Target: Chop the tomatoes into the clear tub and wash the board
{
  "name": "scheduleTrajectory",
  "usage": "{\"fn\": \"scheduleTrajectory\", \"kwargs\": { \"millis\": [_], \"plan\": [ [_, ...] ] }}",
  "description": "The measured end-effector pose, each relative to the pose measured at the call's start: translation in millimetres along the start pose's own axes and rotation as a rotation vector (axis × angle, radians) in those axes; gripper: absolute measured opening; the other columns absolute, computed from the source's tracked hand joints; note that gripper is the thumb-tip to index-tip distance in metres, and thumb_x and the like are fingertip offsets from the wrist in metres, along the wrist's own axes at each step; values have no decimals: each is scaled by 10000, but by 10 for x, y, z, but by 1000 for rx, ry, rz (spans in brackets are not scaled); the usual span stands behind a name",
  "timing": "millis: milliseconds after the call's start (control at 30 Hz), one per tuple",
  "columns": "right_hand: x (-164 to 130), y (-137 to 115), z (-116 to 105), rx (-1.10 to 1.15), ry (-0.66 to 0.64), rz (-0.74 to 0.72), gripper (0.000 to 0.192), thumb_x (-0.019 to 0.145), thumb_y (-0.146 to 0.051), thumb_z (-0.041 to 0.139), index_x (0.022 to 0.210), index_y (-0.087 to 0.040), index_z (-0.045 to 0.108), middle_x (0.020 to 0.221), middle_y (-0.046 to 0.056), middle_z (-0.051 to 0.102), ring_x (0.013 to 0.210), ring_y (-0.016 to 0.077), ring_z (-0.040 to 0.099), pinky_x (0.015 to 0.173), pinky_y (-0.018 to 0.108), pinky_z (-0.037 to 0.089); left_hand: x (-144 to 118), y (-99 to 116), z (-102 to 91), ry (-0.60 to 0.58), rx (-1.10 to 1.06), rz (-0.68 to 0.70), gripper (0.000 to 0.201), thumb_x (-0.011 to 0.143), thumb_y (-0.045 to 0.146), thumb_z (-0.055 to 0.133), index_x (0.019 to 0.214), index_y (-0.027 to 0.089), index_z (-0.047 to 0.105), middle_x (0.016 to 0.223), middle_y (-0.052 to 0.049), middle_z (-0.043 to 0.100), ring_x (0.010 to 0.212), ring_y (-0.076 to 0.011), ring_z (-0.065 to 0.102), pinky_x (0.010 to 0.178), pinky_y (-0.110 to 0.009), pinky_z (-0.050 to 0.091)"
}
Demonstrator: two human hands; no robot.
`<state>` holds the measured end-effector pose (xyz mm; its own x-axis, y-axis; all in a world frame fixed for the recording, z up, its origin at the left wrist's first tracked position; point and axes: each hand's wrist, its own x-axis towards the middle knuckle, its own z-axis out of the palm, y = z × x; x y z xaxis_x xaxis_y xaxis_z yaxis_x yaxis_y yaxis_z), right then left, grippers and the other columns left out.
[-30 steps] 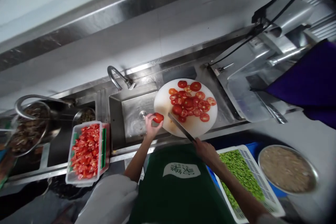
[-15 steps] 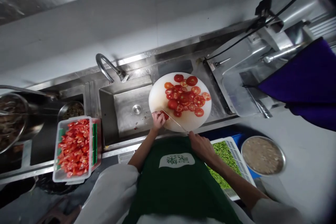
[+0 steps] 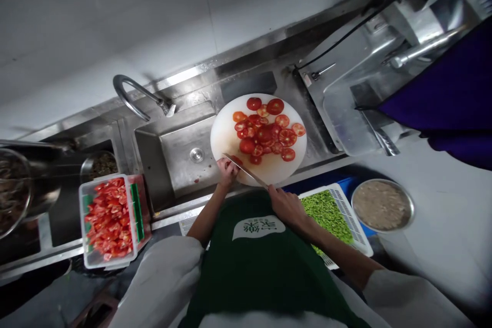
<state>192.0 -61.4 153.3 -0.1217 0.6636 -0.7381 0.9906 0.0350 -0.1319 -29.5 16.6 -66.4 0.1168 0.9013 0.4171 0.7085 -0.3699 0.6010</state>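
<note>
At the near left edge of a round white cutting board (image 3: 221,136), my left hand (image 3: 227,172) is closed on a red tomato piece (image 3: 237,160), partly hidden by the fingers. My right hand (image 3: 285,204) is wrapped round the handle of a knife (image 3: 249,172). The blade slants up to the left across the board, its tip over the tomato piece and close to my left fingers. Several cut tomatoes (image 3: 265,134) lie heaped on the middle and far side of the board, many with the cut face up.
Left of the board is a steel sink (image 3: 184,143) with a curved faucet (image 3: 132,93). A clear tub (image 3: 134,205) of chopped tomato stands further left. To my right are a white basket (image 3: 355,225) of chopped greens and a round metal pan (image 3: 411,212) with brownish contents.
The camera view has shifted a little. The knife tip has moved up and left over the tomato piece, and the broad side of the blade shows more. Both hands keep their hold.
</note>
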Motion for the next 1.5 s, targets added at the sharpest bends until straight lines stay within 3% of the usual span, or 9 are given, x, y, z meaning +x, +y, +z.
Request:
{"fn": "scheduleTrajectory", "kwargs": {
  "millis": [233, 367, 500, 600, 733, 833, 1000, 1333, 1500],
  "plan": [
    [506, -263, -203, 73, 45, -94, 389, 1089, -75, 312, 1399, -49, 546, 1208, 236, 753, 1167, 284, 740, 965, 346, 528, 33, 28, -41, -25, -78, -40, 205, 1029, 265, 565, 955, 198, 744, 1002, -114, 611, 1022, -250, 582, 982, -460, 506],
    [273, 82, 80, 78, -41, -41, 363, 1084, -93, 347, 1376, -100, 563, 1109, 192, 790, 1025, 289, 788, 850, 347, 536, 50, 61, -135, 29, -85, -42, 219, 1056, 335, 564, 1040, 190, 728, 1127, -128, 596, 1094, -247, 602, 992, -451, 546],
    [120, 487, 266, 94, -56, 34, 360, 1158, -290, 284, 1322, -161, 577, 1075, 171, 793, 1020, 313, 789, 795, 341, 495, 120, 130, -362, -67, -147, 14, 369, 980, 468, 734, 1232, 200, 705, 1239, -144, 595, 1169, -267, 631, 1018, -454, 582],
    [192, 609, 235, 94, -4, 82, 362, 1164, -351, 280, 1278, -173, 573, 1046, 170, 787, 1016, 313, 784, 779, 328, 460, 248, 228, -464, -141, -143, 40, 273, 1023, 403, 690, 1223, 219, 715, 1134, -118, 661, 1091, -250, 654, 1011, -448, 586],
    [300, 604, 183, 97, 0, 87, 348, 1166, -355, 277, 1274, -174, 555, 1020, 164, 780, 993, 307, 777, 762, 327, 431, 449, 363, -342, -206, -135, 38, 202, 1087, 341, 580, 1099, 218, 740, 1111, -113, 686, 1082, -241, 642, 1024, -432, 571],
    [316, 584, 185, 99, -2, 90, 352, 1168, -362, 269, 1267, -174, 550, 1030, 164, 778, 999, 305, 773, 761, 328, 424, 503, 415, -194, -192, -112, -1, 201, 1035, 384, 686, 1126, 218, 752, 1186, -124, 657, 1164, -265, 618, 1069, -453, 560],
    [318, 591, 205, 114, 5, 83, 353, 1166, -375, 269, 1268, -177, 541, 1047, 172, 773, 1009, 300, 770, 779, 326, 440, 355, 386, -195, -288, -85, -36, 525, 857, 350, 886, 1332, 222, 701, 1316, -142, 612, 1246, -308, 587, 1119, -496, 551],
    [278, 549, 202, 67, 14, 64, 353, 1167, -347, 263, 1270, -166, 548, 1020, 170, 776, 1025, 324, 784, 796, 346, 486, 220, 450, -260, 44, -190, -89, 385, 1035, 518, 658, 1244, 195, 654, 1308, -164, 607, 1279, -283, 627, 1116, -495, 558],
    [162, 433, 173, 33, 9, 11, 340, 1170, -343, 264, 1261, -174, 545, 1050, 164, 786, 1040, 312, 789, 797, 334, 483, 69, 387, -276, 40, -121, -129, 354, 1113, 429, 475, 1148, 193, 737, 1160, -153, 631, 1147, -257, 641, 1045, -472, 562]
  ]
}}
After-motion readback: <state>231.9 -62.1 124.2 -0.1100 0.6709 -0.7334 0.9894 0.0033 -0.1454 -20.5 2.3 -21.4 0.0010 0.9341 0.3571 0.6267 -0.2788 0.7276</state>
